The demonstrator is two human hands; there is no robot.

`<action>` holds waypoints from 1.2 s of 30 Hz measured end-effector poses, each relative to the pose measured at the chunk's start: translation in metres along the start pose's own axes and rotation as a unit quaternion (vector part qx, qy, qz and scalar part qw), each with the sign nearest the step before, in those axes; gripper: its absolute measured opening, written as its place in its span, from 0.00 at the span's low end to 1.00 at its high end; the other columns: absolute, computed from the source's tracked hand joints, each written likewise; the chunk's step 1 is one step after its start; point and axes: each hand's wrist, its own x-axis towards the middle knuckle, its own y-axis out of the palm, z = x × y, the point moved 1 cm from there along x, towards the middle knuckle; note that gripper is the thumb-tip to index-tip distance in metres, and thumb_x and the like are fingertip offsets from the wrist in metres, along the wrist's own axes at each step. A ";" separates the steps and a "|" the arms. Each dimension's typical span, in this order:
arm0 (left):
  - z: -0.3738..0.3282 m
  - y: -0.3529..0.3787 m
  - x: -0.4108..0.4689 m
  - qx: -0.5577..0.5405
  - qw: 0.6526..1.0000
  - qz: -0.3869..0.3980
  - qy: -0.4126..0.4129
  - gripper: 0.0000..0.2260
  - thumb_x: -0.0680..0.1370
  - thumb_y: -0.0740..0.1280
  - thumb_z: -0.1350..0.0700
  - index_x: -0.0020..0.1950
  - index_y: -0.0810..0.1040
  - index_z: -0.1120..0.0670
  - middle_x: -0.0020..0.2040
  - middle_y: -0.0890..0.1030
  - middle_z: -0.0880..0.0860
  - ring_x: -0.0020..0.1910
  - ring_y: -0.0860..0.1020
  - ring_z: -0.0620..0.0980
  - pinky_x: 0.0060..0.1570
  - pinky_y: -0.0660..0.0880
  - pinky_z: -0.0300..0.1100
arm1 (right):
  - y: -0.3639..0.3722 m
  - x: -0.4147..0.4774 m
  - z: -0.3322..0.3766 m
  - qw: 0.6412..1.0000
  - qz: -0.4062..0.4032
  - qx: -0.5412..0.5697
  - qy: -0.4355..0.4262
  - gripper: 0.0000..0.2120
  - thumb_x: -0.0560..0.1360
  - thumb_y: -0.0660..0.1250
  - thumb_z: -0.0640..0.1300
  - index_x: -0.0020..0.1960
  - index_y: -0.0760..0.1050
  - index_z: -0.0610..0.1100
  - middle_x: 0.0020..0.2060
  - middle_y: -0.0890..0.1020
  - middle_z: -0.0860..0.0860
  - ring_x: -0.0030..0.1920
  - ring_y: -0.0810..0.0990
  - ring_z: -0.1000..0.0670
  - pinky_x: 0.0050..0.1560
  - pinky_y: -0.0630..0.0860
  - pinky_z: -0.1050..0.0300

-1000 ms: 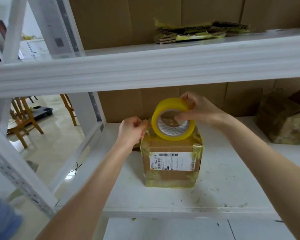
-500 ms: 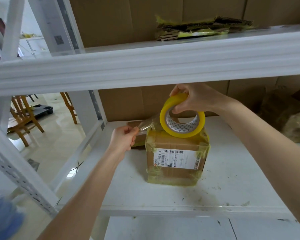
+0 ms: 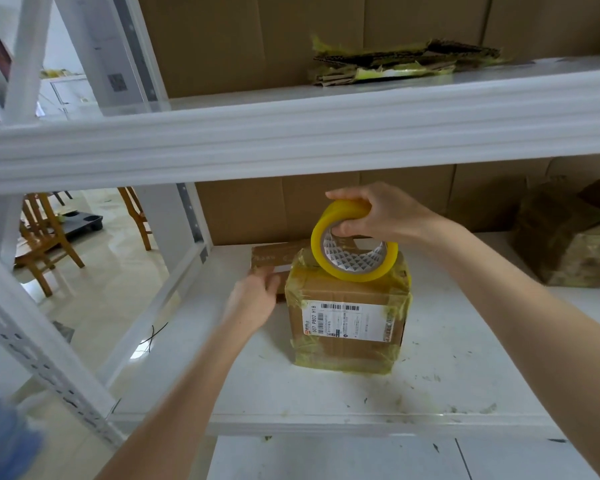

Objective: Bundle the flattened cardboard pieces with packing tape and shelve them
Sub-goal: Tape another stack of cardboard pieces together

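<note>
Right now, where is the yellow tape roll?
The yellow tape roll sits mid-frame, held by the right hand on top of the taped cardboard bundle, middle shelf.

Right hand (image 3: 383, 216) grips yellow tape roll (image 3: 352, 252) on top of taped box (image 3: 349, 320) on shelf (image 3: 465, 368); left hand (image 3: 253, 303) flat against box's left side, touching cardboard piece (image 3: 274, 259) behind

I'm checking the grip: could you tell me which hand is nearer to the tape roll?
Right. The right hand grips the tape roll; the left hand is lower, beside the box.
</note>
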 end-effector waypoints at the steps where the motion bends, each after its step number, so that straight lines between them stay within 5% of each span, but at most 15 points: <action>1: -0.005 -0.007 0.000 -0.065 0.995 -0.071 0.040 0.18 0.81 0.58 0.50 0.70 0.72 0.52 0.62 0.77 0.55 0.55 0.79 0.54 0.51 0.73 0.40 | 0.000 0.000 -0.001 1.000 -0.001 -0.001 0.003 0.30 0.69 0.73 0.57 0.69 0.68 0.62 0.61 0.77 0.57 0.58 0.76 0.53 0.61 0.74 0.51; 2: -0.013 -0.012 0.000 -0.115 0.986 -0.083 0.082 0.22 0.80 0.60 0.46 0.71 0.70 0.52 0.65 0.76 0.51 0.58 0.77 0.49 0.53 0.71 0.38 | 0.000 -0.001 -0.002 1.000 0.000 -0.003 0.005 0.32 0.69 0.73 0.57 0.70 0.66 0.63 0.63 0.77 0.56 0.60 0.76 0.52 0.62 0.74 0.50; 4: -0.039 -0.014 -0.006 -0.136 0.980 0.027 0.140 0.39 0.71 0.61 0.31 0.76 0.61 0.50 0.71 0.70 0.46 0.63 0.72 0.43 0.59 0.70 0.38 | 0.000 -0.003 -0.008 1.000 -0.004 0.009 0.014 0.36 0.69 0.74 0.56 0.72 0.62 0.62 0.64 0.75 0.56 0.60 0.75 0.52 0.59 0.73 0.53; 6: -0.052 -0.003 -0.021 -0.017 0.980 0.086 0.176 0.47 0.64 0.62 0.26 0.77 0.53 0.46 0.75 0.64 0.46 0.70 0.67 0.45 0.64 0.68 0.43 | 0.001 -0.010 -0.019 0.996 -0.029 0.075 0.049 0.37 0.67 0.77 0.50 0.71 0.63 0.57 0.63 0.75 0.56 0.57 0.77 0.54 0.51 0.73 0.59; 11: -0.043 0.001 -0.027 0.077 0.974 0.010 0.214 0.37 0.74 0.64 0.38 0.78 0.53 0.48 0.77 0.59 0.47 0.75 0.58 0.44 0.68 0.63 0.43 | 0.014 -0.034 -0.041 0.954 -0.089 0.271 0.086 0.26 0.64 0.80 0.43 0.57 0.72 0.50 0.47 0.82 0.52 0.44 0.82 0.55 0.38 0.76 0.65; 17: -0.045 -0.002 -0.028 0.133 0.965 0.026 0.222 0.34 0.77 0.61 0.39 0.78 0.54 0.49 0.78 0.55 0.46 0.76 0.52 0.42 0.71 0.57 0.41 | -0.026 -0.038 -0.039 0.972 -0.095 0.210 0.048 0.20 0.65 0.77 0.35 0.51 0.78 0.53 0.41 0.83 0.55 0.39 0.81 0.58 0.37 0.74 0.68; 24: -0.047 -0.006 -0.025 0.146 0.965 0.039 0.214 0.33 0.76 0.61 0.37 0.78 0.55 0.46 0.77 0.57 0.45 0.76 0.57 0.46 0.71 0.60 0.46 | -0.069 -0.058 -0.060 0.994 -0.026 0.081 0.075 0.22 0.68 0.75 0.38 0.51 0.77 0.63 0.46 0.82 0.58 0.48 0.79 0.57 0.46 0.74 0.65; 29: -0.075 -0.007 -0.024 0.290 0.938 0.036 0.188 0.40 0.66 0.52 0.23 0.75 0.46 0.35 0.72 0.65 0.52 0.68 0.67 0.54 0.67 0.65 0.52 | -0.060 -0.064 -0.072 0.993 -0.021 0.084 0.081 0.26 0.69 0.75 0.42 0.64 0.73 0.57 0.54 0.80 0.57 0.54 0.78 0.55 0.53 0.72 0.61; 33: -0.104 0.013 -0.033 0.279 0.935 0.014 0.220 0.37 0.71 0.60 0.29 0.74 0.61 0.47 0.69 0.67 0.55 0.66 0.69 0.54 0.64 0.68 0.48 | -0.054 -0.073 -0.085 0.981 -0.120 0.120 0.098 0.25 0.64 0.79 0.50 0.56 0.72 0.52 0.48 0.77 0.57 0.48 0.76 0.58 0.44 0.72 0.62; 36: -0.100 0.019 -0.034 0.250 0.934 0.021 0.255 0.36 0.76 0.58 0.35 0.77 0.55 0.53 0.77 0.58 0.52 0.74 0.61 0.51 0.70 0.60 0.45 | -0.042 -0.095 -0.102 0.943 -0.143 0.278 0.110 0.26 0.58 0.79 0.49 0.53 0.75 0.50 0.44 0.81 0.52 0.45 0.81 0.54 0.47 0.78 0.59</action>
